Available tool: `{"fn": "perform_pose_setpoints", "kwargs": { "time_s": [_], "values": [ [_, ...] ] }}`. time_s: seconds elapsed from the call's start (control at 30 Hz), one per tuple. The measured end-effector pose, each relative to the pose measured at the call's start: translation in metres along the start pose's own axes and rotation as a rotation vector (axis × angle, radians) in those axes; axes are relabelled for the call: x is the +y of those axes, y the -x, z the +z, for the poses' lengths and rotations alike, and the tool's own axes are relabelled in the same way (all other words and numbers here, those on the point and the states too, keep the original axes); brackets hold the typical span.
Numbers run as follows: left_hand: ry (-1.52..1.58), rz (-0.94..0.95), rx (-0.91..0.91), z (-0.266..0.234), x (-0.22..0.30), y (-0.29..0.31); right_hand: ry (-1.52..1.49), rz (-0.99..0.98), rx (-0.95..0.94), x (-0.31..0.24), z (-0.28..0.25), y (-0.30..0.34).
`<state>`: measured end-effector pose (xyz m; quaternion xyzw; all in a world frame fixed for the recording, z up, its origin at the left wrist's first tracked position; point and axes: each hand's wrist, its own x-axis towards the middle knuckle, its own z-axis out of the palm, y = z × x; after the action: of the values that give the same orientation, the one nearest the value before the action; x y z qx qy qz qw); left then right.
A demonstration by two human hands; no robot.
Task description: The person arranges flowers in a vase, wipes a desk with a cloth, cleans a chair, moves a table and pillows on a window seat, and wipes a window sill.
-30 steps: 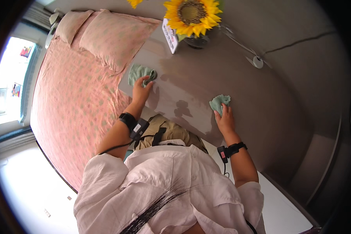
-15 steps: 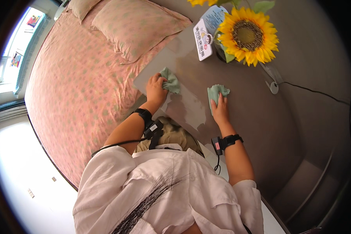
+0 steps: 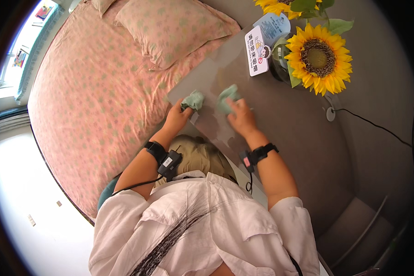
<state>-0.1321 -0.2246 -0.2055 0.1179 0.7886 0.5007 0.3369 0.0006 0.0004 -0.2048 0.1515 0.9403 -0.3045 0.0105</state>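
Observation:
My left hand is closed on a crumpled light-green cloth at the left edge of the grey-brown tabletop. To its right, my right hand grips a second pale-green cloth, which is smeared by motion. This hand is over the table's middle, short of the small white sign. Wet, shiny patches show on the surface between and below the hands. Some fingers of both hands are hidden by the cloths or blurred.
A dark glass vase with sunflowers stands at the table's back, beside a white sign and a blue card. A black cable runs rightward. At left is a pink patterned bed with a pillow.
My right hand has swept its cloth left and away from me, closer to the left hand. The left cloth is slightly nearer me and more bunched. The view has shifted a little.

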Motion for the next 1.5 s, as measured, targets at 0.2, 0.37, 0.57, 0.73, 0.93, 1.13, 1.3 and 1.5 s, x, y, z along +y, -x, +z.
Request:
{"fn": "perform_pose_setpoints", "kwargs": {
  "time_s": [0.2,0.37,0.57,0.73,0.93,1.13,1.3,1.5],
  "values": [
    [0.252,-0.084,0.077,0.001,-0.013,-0.008,-0.557,0.057,-0.215,-0.003,-0.011,0.038],
    [0.308,-0.009,0.156,-0.012,-0.014,-0.007,-0.154,0.411,0.403,0.084,-0.079,0.012],
    [0.050,-0.028,0.335,-0.022,0.023,-0.016,0.350,0.278,0.438,0.143,-0.061,0.005],
    [0.097,-0.107,0.368,-0.040,0.014,-0.015,0.103,-0.067,0.323,0.074,-0.011,-0.005],
    [-0.208,-0.123,0.317,-0.043,-0.008,-0.019,-0.070,-0.430,0.019,-0.040,0.045,0.012],
    [0.130,-0.116,0.343,-0.064,-0.032,-0.017,-0.331,-0.229,0.107,-0.045,0.029,-0.059],
    [0.193,-0.058,0.397,-0.066,-0.042,-0.014,0.202,-0.087,0.376,0.003,0.022,-0.122],
    [-0.031,-0.061,0.377,-0.065,-0.022,-0.007,-0.100,-0.485,0.098,-0.039,0.064,-0.104]
  ]
}}
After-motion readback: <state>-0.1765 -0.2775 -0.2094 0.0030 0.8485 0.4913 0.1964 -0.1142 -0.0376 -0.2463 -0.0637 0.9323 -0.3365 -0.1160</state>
